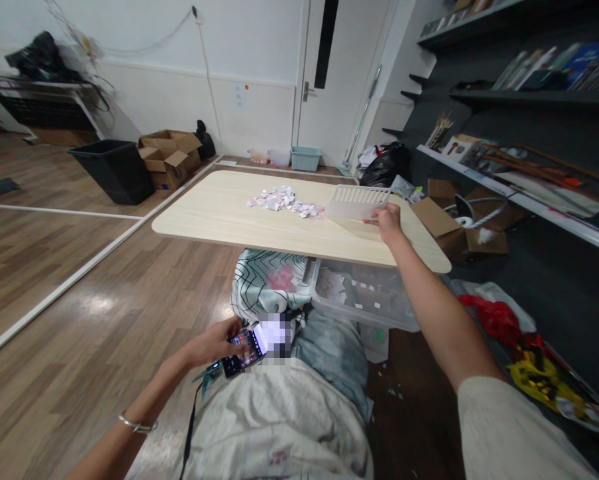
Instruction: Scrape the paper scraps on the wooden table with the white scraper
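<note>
My right hand [389,221] reaches out over the pale wooden table [214,213] and grips the near corner of a white slotted plastic tray [358,201], which lies tilted on the tabletop. Just left of the tray sits a heap of small white and pink paper pieces [285,199]. My left hand [218,341] is down by my lap and holds a phone [244,352] with its screen lit. A bracelet circles my left wrist.
Under the table's near edge stands a clear plastic bin [364,293] with paper scraps, beside a patterned cloth [264,280]. A black bin [114,170] and cardboard boxes [172,157] stand at the far left. Dark shelves [529,100] and floor clutter fill the right.
</note>
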### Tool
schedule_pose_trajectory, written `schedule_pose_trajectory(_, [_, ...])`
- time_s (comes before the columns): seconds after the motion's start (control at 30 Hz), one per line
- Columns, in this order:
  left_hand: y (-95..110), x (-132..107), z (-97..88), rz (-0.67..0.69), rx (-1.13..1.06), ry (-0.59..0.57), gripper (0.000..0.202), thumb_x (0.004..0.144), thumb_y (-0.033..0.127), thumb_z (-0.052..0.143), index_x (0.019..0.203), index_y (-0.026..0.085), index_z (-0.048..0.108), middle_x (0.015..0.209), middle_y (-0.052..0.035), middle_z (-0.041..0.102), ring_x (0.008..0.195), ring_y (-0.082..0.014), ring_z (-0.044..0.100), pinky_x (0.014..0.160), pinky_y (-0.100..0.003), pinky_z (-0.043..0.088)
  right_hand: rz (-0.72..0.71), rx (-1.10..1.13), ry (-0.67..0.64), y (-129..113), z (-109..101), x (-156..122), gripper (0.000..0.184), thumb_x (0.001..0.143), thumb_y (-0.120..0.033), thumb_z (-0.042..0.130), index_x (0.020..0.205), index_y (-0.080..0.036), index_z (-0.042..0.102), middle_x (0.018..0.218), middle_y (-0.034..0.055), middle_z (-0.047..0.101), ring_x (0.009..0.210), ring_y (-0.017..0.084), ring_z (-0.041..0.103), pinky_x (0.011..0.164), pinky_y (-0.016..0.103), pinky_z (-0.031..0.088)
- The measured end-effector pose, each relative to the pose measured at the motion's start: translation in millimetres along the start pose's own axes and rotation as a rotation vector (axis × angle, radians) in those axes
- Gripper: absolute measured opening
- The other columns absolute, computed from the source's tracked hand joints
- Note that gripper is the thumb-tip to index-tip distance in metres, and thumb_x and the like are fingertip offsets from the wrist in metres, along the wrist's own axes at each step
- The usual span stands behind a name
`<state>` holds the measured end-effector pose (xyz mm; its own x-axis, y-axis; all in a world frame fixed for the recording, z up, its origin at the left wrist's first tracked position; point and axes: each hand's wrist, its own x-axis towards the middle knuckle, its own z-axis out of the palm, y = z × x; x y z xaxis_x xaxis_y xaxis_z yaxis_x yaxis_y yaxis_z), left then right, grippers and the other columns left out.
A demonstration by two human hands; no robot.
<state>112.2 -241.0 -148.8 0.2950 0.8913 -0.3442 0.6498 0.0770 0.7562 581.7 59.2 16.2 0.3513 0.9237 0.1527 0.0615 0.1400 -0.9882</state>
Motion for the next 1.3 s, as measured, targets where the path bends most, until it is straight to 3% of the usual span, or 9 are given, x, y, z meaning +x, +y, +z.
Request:
schedule_pose_trajectory(0.27, [-6,6,5.8,-0.019,0.035,0.007,0.050,0.076,0.070,0.077,0.092,0.027,0.057,0.093,-0.0028,0.067,0.093,-0.0279,0.061,0.079,-0.038,0.046,-0.015,-0.002,0.005,5,-2,4,0.022,0.067,-0.009,0.073,0.074,-0.022,0.056,0.074,-0.0060,0.064,0.069,0.011,0.064,0.061,0.022,0.070])
schedule_pose_trajectory(0.4, [-1,9,8.7,-0.017,0.013,0.006,0.062,0.082,0.084,0.075,0.097,0.025,0.064,0.099,-0.0067,0.075,0.096,-0.0309,0.067,0.083,-0.041,0.048,-0.021,-0.007,-0.006,8,-3,9,0.025,0.069,-0.009,0.074,0.075,-0.023,0.055,0.073,-0.0061,0.064,0.067,0.011,0.065,0.061,0.024,0.071])
schedule_pose_trajectory(0.57, [7,6,8.9,-0.019,-0.061,-0.013,0.082,0.095,0.103,0.053,0.100,0.023,0.068,0.104,-0.0105,0.077,0.102,-0.0347,0.071,0.090,-0.044,0.052,-0.020,0.003,-0.013,10,-4,12,0.025,0.068,-0.009,0.073,0.075,-0.023,0.054,0.075,-0.0050,0.066,0.067,0.012,0.066,0.063,0.026,0.072])
schedule_pose_trajectory(0.9, [1,10,-0.4,-0.075,-0.126,-0.106,0.094,0.082,0.116,0.055,0.096,0.024,0.062,0.095,-0.0042,0.064,0.092,-0.0284,0.060,0.078,-0.039,0.046,-0.013,0.029,-0.016,9,-5,10,0.024,0.063,-0.011,0.069,0.076,-0.023,0.052,0.081,-0.0026,0.066,0.075,0.014,0.065,0.062,0.028,0.073])
schedule_pose_trajectory(1.03, [0,12,-4.3,-0.093,-0.141,-0.153,0.088,0.078,0.110,0.066,0.097,0.024,0.058,0.093,-0.0011,0.058,0.088,-0.0242,0.053,0.077,-0.038,0.042,-0.009,0.036,-0.030,10,-6,10,0.027,0.061,-0.013,0.069,0.079,-0.024,0.052,0.081,-0.0024,0.065,0.077,0.016,0.065,0.060,0.027,0.073])
schedule_pose_trajectory(1.3, [-6,13,-6.7,-0.057,-0.147,-0.183,0.065,0.071,0.077,0.083,0.097,0.027,0.051,0.095,0.0015,0.052,0.090,-0.0226,0.047,0.080,-0.036,0.041,-0.003,0.071,-0.038,6,-7,5,0.030,0.055,-0.016,0.069,0.078,-0.025,0.052,0.080,-0.0019,0.066,0.076,0.016,0.065,0.058,0.028,0.072])
